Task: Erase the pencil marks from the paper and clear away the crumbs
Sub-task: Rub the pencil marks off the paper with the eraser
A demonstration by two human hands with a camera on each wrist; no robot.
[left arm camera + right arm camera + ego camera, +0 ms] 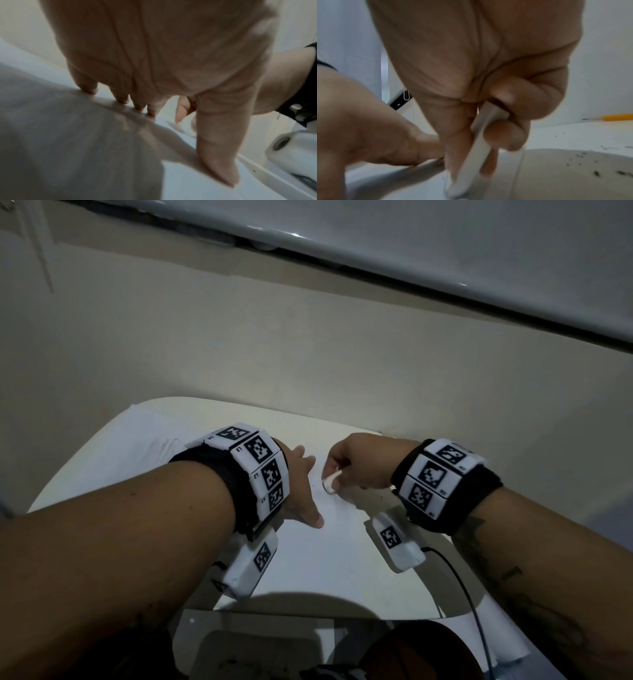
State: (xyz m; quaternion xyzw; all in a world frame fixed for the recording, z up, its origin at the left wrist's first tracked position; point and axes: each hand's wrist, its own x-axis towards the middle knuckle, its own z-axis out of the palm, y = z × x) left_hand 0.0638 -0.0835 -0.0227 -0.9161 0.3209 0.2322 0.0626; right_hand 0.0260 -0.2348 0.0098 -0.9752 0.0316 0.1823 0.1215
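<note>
We are mid-erasing. Our right hand (356, 460) pinches white eraser (471, 155), tip down on paper (329, 556) at table centre. Our left hand (301, 491), fingers flat, pins sheet. Dark crumbs (597, 173) lie right. Next, likely: finish rubbing, then sweep crumbs off.

Square black-and-white coded markers on both white wristbands (255, 465), tiny characters beside them too small to read, no other legible text, label or brand
</note>
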